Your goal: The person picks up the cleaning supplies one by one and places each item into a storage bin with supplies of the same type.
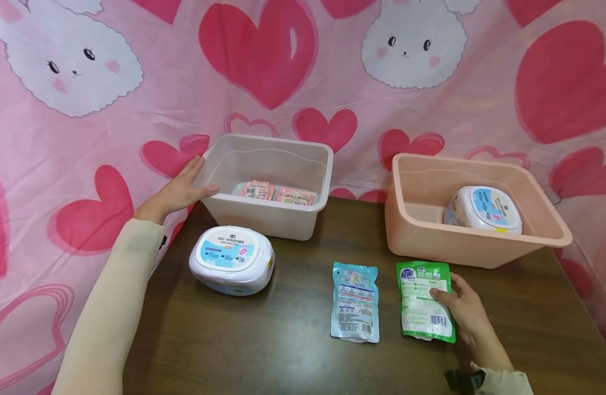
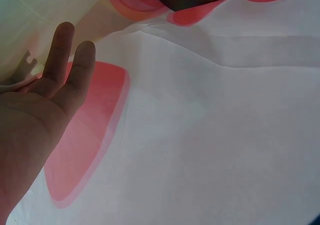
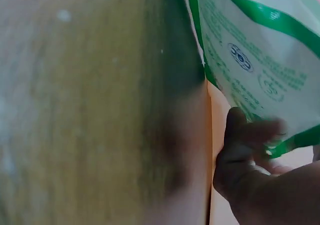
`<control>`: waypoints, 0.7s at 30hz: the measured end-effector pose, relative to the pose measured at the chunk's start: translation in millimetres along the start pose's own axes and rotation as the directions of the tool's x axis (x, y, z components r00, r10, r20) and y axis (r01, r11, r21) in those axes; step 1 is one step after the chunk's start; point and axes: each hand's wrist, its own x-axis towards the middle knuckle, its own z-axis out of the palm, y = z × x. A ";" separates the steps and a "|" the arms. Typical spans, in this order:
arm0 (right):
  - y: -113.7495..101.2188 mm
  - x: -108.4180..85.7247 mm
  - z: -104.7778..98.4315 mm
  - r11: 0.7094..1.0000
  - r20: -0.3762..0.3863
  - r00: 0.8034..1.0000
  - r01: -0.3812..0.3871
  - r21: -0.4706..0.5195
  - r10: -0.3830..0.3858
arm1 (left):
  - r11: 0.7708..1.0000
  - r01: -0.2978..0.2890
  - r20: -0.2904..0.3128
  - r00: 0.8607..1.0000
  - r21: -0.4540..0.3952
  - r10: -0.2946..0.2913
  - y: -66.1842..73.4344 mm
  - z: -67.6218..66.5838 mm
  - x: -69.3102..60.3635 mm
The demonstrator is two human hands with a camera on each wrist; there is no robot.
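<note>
My right hand (image 1: 467,310) pinches the right edge of a green-and-white pouch (image 1: 424,307), thumb on its printed face. In the right wrist view the pouch (image 3: 250,60) tilts up from the tabletop, its edge between thumb and fingers. My left hand (image 1: 180,192) rests against the left side of a pale grey bin (image 1: 263,214), with the thumb by its front rim and the fingers extended along the side. The left wrist view shows fairly straight fingers (image 2: 80,77). A light-blue pouch (image 1: 354,304) lies flat left of the green one.
A white lidded tub (image 1: 231,260) stands in front of the grey bin, which contains pink packets (image 1: 295,196). At the right, a peach bin (image 1: 481,247) holds a similar white tub (image 1: 488,208). A pink heart-patterned cloth (image 1: 263,55) hangs behind the brown table (image 1: 283,356).
</note>
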 end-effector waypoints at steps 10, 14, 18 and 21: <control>2.2 -1.3 -4.6 0.994 0.199 0.974 0.095 0.061 -0.106 | 1.000 0.006 0.005 1.000 0.002 -0.006 1.2 0.0 0.3; 3.6 -2.7 -4.1 0.992 0.223 0.969 0.087 0.092 -0.106 | 1.000 0.013 0.005 1.000 -0.004 -0.013 0.8 0.5 0.7; 3.6 -6.4 -0.5 0.987 0.228 0.963 0.122 0.103 -0.142 | 1.000 0.008 0.008 1.000 -0.009 -0.008 0.0 0.9 0.8; 1.5 -9.6 4.1 0.977 0.207 0.955 0.203 0.061 -0.212 | 1.000 0.003 0.009 1.000 -0.012 -0.003 -0.3 0.3 0.7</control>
